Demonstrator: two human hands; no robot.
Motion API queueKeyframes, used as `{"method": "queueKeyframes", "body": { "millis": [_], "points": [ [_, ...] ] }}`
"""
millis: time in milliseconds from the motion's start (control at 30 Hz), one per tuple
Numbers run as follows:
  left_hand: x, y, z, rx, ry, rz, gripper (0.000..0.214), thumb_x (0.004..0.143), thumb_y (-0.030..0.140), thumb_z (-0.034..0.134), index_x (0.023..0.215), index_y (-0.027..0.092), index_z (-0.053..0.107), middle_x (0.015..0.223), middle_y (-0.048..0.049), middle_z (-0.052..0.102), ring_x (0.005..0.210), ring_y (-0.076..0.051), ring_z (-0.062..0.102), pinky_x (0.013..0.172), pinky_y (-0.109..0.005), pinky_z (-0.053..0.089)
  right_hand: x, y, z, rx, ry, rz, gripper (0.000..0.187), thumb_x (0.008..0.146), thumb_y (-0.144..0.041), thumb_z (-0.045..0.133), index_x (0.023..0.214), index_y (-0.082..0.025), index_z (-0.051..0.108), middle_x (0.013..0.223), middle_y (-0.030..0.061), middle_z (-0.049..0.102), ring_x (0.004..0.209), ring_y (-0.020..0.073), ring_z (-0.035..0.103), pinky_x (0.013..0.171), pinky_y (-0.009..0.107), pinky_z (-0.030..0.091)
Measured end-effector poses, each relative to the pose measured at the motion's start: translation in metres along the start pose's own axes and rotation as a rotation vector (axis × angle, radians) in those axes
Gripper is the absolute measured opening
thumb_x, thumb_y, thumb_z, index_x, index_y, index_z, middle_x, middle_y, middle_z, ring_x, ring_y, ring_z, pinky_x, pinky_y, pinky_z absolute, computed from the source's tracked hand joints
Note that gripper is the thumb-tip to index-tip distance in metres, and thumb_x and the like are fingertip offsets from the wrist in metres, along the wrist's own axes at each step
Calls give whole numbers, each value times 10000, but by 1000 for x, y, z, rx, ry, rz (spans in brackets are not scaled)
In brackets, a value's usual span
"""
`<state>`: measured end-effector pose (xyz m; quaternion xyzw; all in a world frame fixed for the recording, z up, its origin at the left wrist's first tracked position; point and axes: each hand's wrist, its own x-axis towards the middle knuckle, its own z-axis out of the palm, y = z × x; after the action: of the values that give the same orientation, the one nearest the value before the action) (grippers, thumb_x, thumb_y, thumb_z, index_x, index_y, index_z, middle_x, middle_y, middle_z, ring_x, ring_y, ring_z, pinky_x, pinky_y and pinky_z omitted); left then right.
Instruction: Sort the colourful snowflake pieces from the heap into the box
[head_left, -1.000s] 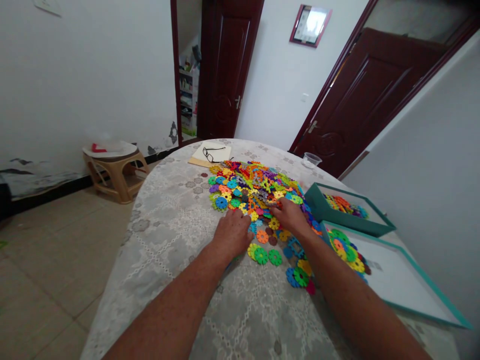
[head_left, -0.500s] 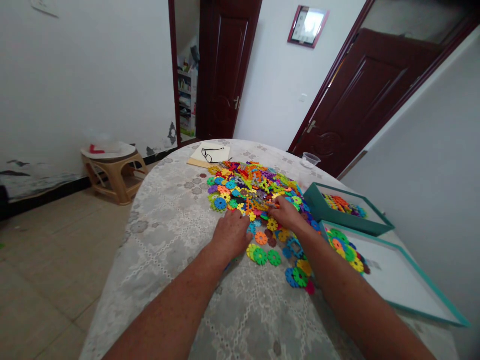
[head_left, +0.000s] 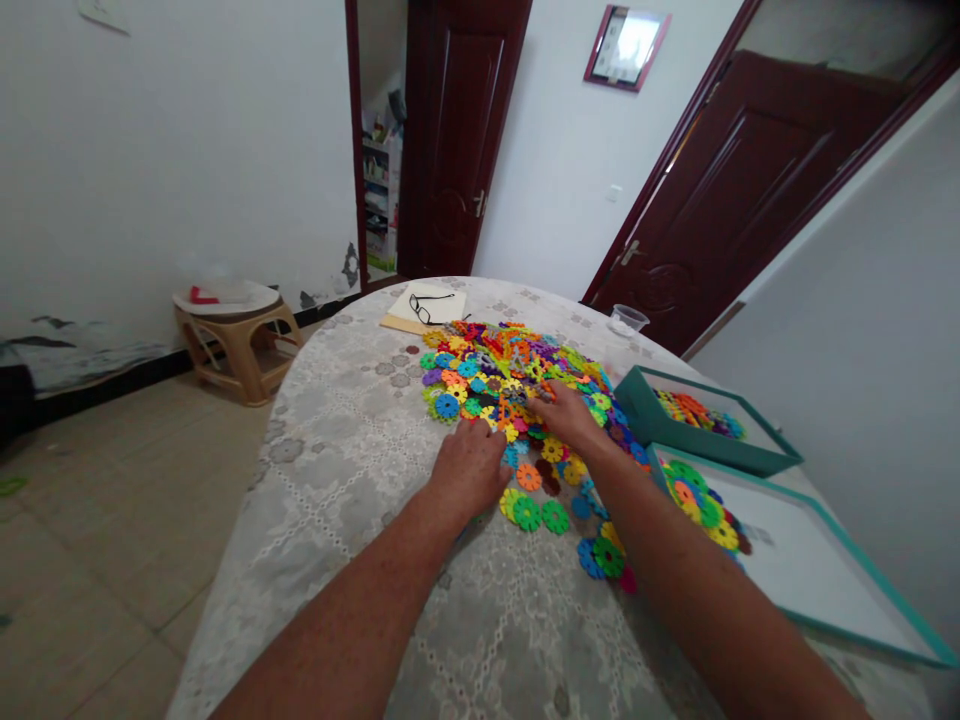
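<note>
A heap of bright plastic flower-shaped discs [head_left: 510,375] covers the middle of a round table with a lace cloth [head_left: 352,460]. My left hand [head_left: 472,468] rests palm down at the near edge of the heap, fingers curled on the cloth beside a yellow disc. My right hand [head_left: 566,412] reaches into the heap, fingertips pinched among the discs; what they hold is hidden. A few green discs [head_left: 536,513] lie loose just in front of my left hand.
Two teal-rimmed box halves at the right: the far one [head_left: 709,425] holds discs, the near one [head_left: 810,560] has a small cluster. Glasses on a notebook [head_left: 427,305] and a clear cup [head_left: 626,319] lie at the far side. A wooden stool [head_left: 232,340] stands left.
My right hand has moved a little farther into the heap, up and left. My left hand has stayed in place. The view has shifted slightly.
</note>
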<state>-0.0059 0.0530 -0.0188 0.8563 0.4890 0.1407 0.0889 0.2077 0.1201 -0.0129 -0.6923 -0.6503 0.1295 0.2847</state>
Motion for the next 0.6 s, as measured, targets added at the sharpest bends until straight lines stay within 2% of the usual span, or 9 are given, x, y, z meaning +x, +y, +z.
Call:
{"method": "queueKeyframes", "body": {
  "millis": [200,333,467,600],
  "points": [
    [0,0,1,-7,2,-1,232,889,365,640,1059,218,695,1168,-132,654,1154,-317,573,993,-445,516,-4,-16,8,-205,-86,-1,262,877,-410,707,1027,-206,642,979,57,735,871,207,652,677,260,386],
    [0,0,-1,-1,-3,-7,237,888,364,636,1069,223,696,1160,-126,659,1148,-318,577,975,-438,524,-8,-23,6,-311,-117,-36,261,909,-399,657,1093,-215,634,953,68,745,840,223,662,664,271,377],
    [-1,0,-1,-7,2,-3,253,892,372,629,1082,219,696,1166,-132,655,1151,-326,574,961,-444,526,-8,-19,3,-277,-54,-66,331,875,-288,604,1193,-200,614,969,80,741,824,234,647,683,283,378],
    [-1,0,0,-10,6,-3,241,893,365,629,1073,220,696,1158,-129,655,1137,-319,578,963,-442,522,-4,-6,-2,-73,54,-13,188,859,-303,530,985,-207,631,861,35,690,755,208,583,649,279,363]
  ]
}}
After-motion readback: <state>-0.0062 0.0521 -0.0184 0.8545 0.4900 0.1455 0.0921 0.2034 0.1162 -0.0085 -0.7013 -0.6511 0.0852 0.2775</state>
